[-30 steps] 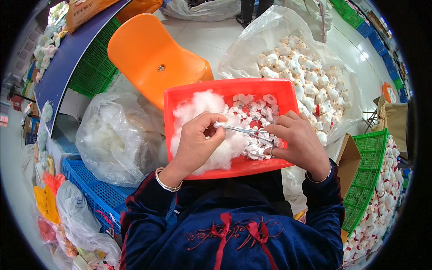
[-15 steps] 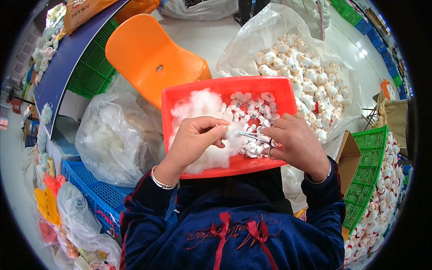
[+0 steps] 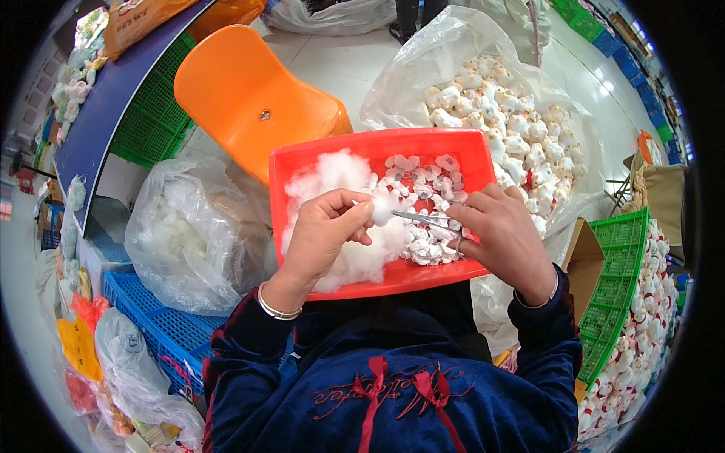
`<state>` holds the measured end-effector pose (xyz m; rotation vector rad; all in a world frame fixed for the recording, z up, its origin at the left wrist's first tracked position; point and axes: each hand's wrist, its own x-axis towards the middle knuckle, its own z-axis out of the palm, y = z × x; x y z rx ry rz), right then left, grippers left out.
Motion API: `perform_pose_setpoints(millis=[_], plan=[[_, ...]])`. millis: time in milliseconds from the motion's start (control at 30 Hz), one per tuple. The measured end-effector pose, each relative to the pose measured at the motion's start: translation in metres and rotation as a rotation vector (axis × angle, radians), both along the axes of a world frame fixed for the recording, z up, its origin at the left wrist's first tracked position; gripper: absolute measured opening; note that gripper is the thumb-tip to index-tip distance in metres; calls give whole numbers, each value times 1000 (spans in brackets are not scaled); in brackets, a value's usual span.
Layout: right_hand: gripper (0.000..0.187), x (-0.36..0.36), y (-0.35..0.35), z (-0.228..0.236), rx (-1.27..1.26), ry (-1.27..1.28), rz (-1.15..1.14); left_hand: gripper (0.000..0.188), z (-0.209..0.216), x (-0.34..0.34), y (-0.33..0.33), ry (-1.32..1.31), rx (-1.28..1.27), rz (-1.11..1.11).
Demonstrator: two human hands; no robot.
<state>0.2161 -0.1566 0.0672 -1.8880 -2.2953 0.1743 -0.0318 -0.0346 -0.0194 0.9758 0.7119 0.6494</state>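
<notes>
A red plastic tub (image 3: 355, 289) sits at my lap, with fluffy white stuffing (image 3: 332, 177) on its left and many small white fabric pieces (image 3: 434, 245) on its right. Above the tub, my left hand (image 3: 330, 226) pinches a small white piece (image 3: 383, 211), rounded and soft-looking, between thumb and forefinger. My right hand (image 3: 502, 238) grips silver ring-handled forceps (image 3: 427, 219), fingers at the rings. The tips point left and reach the white piece; whether they are inside it I cannot tell.
An orange chair (image 3: 253, 106) stands beyond the tub. A clear bag of small white stuffed pieces (image 3: 521, 136) lies at the far right. At left are a plastic bag of stuffing (image 3: 189, 234) and a blue crate (image 3: 162, 313); a green crate (image 3: 615, 279) stands at right.
The forceps have drawn slightly right, showing more of their shafts. The white piece at my left fingers now shows rounder. My left hand has shifted slightly left.
</notes>
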Motion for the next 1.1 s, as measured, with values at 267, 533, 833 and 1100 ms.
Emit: perform_pose_setpoints(millis=[267, 533, 833, 1100], plan=[[30, -6, 13, -5, -31, 153, 40, 18, 18, 3, -28, 154, 139, -141], [32, 8, -1, -2, 9, 255, 49, 16, -1, -18, -10, 45, -36, 86], [32, 2, 0, -2, -77, 173, 74, 20, 2, -16, -11, 5, -14, 12], [37, 41, 4, -18, -134, 241, -120, 16, -1, -20, -7, 5, -40, 51]])
